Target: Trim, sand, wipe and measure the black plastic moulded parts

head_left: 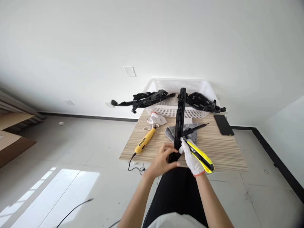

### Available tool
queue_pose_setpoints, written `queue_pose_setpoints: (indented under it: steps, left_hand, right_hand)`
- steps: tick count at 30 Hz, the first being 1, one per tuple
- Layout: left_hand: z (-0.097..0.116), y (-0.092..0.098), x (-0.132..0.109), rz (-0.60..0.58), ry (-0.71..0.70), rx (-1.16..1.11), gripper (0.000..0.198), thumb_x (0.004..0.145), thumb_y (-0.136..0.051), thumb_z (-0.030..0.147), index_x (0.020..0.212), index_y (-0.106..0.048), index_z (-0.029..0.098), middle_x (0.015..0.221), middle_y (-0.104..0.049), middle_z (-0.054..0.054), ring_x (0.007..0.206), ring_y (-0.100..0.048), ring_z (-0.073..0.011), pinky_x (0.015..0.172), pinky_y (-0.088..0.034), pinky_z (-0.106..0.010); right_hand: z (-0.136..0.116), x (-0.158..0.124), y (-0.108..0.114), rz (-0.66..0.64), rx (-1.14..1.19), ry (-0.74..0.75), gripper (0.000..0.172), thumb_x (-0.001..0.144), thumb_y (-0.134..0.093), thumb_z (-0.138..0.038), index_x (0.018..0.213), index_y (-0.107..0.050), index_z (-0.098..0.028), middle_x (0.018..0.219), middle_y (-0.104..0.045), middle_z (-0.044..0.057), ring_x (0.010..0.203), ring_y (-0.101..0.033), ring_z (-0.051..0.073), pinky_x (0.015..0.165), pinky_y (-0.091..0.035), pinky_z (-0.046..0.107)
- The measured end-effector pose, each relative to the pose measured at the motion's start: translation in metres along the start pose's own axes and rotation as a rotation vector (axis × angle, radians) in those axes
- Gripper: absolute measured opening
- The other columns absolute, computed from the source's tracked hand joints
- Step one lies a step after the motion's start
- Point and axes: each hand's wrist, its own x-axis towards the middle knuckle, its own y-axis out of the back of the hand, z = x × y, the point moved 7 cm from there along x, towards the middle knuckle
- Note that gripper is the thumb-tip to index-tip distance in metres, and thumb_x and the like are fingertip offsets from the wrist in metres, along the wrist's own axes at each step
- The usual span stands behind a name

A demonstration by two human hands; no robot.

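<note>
In the head view, a long black plastic strip (180,120) is gripped at its near end by the bare left hand (162,160), its long axis running away toward the white mesh basket (166,110). The gloved right hand (191,156) is closed around a yellow utility knife (200,155), held just beside the strip above the striped wooden surface (225,152).

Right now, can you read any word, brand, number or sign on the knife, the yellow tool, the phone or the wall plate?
None can be read.
Yellow utility knife in the gloved right hand: no legible text.
Yellow tool on the table: dark mark, too small to read.
Phone: screen dark.
Wall plate: blank.
Black part held by the left hand: no visible lettering.
</note>
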Motion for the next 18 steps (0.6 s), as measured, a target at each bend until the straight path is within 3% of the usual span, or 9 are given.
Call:
queue_pose_setpoints:
  steps: [2,5,7,10,14,18]
  left_hand:
    - [-0.001,-0.006,-0.007,-0.106,-0.04,0.06,0.064,0.072,-0.081,0.049,0.13,-0.059,0.034,0.134,-0.044,-0.009,0.116,-0.053,-0.0259,0.087,-0.055,-0.036]
    - [-0.006,-0.008,-0.012,-0.139,-0.026,0.076,0.053,0.083,-0.073,0.038,0.134,-0.056,0.037,0.127,-0.051,-0.007,0.106,-0.057,-0.0208,0.079,-0.057,-0.031]
    - [-0.008,-0.007,-0.012,-0.119,-0.002,0.088,0.051,0.085,-0.071,0.038,0.134,-0.056,0.037,0.118,-0.055,-0.005,0.098,-0.058,-0.0189,0.076,-0.057,-0.029]
    - [-0.009,-0.005,-0.013,-0.083,0.019,0.141,0.055,0.084,-0.072,0.041,0.136,-0.055,0.036,0.108,-0.061,-0.003,0.097,-0.06,-0.0203,0.085,-0.056,-0.035]
    - [-0.013,-0.002,-0.013,-0.053,0.059,0.086,0.056,0.084,-0.072,0.04,0.137,-0.053,0.033,0.118,-0.066,-0.005,0.111,-0.061,-0.0238,0.098,-0.051,-0.042]
    - [-0.024,0.002,-0.011,0.016,0.155,-0.045,0.06,0.082,-0.074,0.04,0.134,-0.048,0.028,0.121,-0.067,-0.005,0.111,-0.064,-0.0229,0.096,-0.053,-0.04]
  right_hand:
    - [0.002,0.001,-0.002,-0.007,-0.001,0.006,0.033,0.098,-0.044,-0.048,0.081,-0.061,-0.026,0.076,-0.067,0.0,0.077,-0.065,0.019,0.088,-0.049,0.034]
    - [0.003,0.002,-0.002,0.007,0.029,-0.015,0.032,0.098,-0.046,-0.049,0.082,-0.061,-0.025,0.073,-0.066,0.0,0.074,-0.064,0.019,0.087,-0.05,0.034]
    - [0.002,0.001,-0.002,0.009,0.054,-0.021,0.031,0.098,-0.047,-0.05,0.086,-0.061,-0.025,0.073,-0.066,0.0,0.074,-0.064,0.019,0.088,-0.049,0.035]
    - [0.002,0.0,-0.002,-0.025,0.09,-0.007,0.032,0.1,-0.044,-0.049,0.087,-0.06,-0.025,0.073,-0.065,0.0,0.076,-0.063,0.019,0.091,-0.049,0.035]
    - [0.006,-0.004,0.0,-0.043,0.113,-0.018,0.032,0.101,-0.04,-0.048,0.084,-0.057,-0.026,0.076,-0.066,0.0,0.079,-0.064,0.019,0.095,-0.047,0.036]
    - [0.008,-0.01,0.002,-0.076,0.146,-0.048,0.032,0.101,-0.039,-0.049,0.094,-0.059,-0.024,0.073,-0.065,-0.001,0.079,-0.065,0.018,0.096,-0.048,0.037]
